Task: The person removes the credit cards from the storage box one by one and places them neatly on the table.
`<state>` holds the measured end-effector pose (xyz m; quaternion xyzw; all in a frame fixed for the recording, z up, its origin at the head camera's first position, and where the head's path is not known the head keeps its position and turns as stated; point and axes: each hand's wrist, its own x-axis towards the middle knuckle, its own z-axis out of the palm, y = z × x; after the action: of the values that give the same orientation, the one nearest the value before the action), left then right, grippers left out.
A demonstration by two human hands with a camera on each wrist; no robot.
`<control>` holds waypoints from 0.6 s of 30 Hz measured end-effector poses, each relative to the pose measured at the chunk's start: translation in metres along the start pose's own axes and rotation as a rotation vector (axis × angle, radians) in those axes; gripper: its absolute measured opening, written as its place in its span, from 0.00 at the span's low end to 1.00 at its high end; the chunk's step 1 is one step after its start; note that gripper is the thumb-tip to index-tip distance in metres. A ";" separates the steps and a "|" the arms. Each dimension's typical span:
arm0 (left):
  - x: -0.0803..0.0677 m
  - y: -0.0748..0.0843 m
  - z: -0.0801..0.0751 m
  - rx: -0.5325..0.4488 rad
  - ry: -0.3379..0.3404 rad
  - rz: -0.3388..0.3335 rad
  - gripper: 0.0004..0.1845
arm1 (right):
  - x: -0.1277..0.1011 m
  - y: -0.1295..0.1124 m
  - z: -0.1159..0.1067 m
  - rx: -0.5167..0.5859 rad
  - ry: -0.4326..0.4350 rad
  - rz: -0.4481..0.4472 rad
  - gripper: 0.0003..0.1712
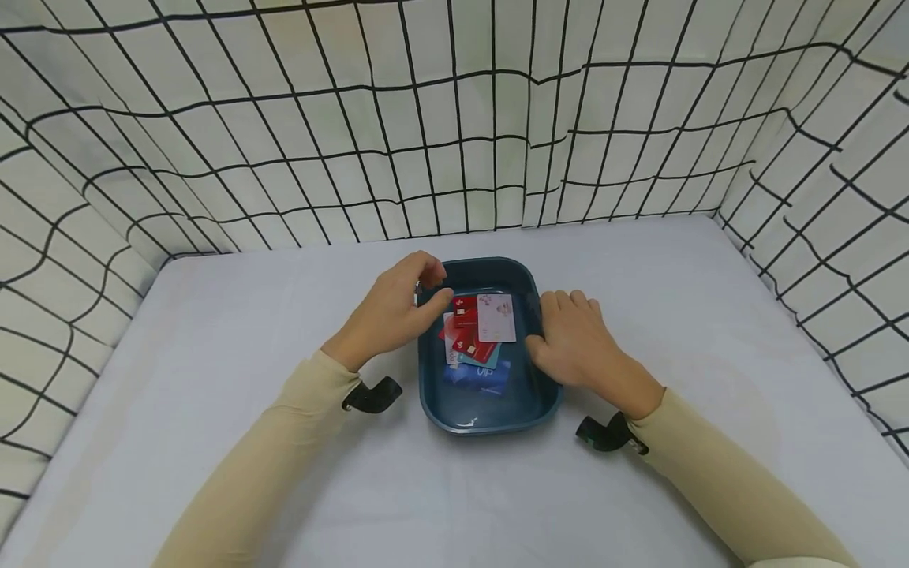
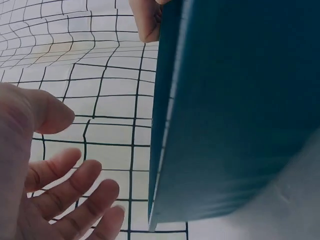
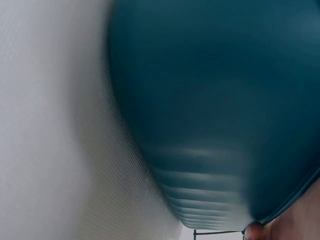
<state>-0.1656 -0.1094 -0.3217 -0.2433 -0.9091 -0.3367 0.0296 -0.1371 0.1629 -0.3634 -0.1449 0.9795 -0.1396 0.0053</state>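
Right hand (image 1: 577,341) grips tray (image 1: 490,414) by its rim; left hand (image 1: 389,309) released, holding nothing. Suggest tray kept level, steady, lest cards (image 1: 496,318) slide.

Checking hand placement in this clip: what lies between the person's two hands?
In the head view, the dark blue tray lies between the left hand and the right hand, with overlapping cards inside it.
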 end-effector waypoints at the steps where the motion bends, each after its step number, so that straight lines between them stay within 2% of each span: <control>1: 0.002 0.001 0.001 -0.024 -0.010 0.009 0.17 | 0.000 0.000 0.000 0.000 -0.002 0.001 0.13; 10: 0.020 0.011 0.007 -0.131 -0.066 0.033 0.17 | 0.000 0.000 -0.001 0.001 0.005 -0.002 0.13; 18: 0.029 0.019 0.013 -0.238 -0.118 -0.054 0.18 | 0.001 0.001 0.000 0.003 -0.017 0.006 0.14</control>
<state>-0.1810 -0.0767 -0.3145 -0.2400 -0.8690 -0.4282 -0.0621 -0.1383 0.1638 -0.3635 -0.1433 0.9797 -0.1397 0.0141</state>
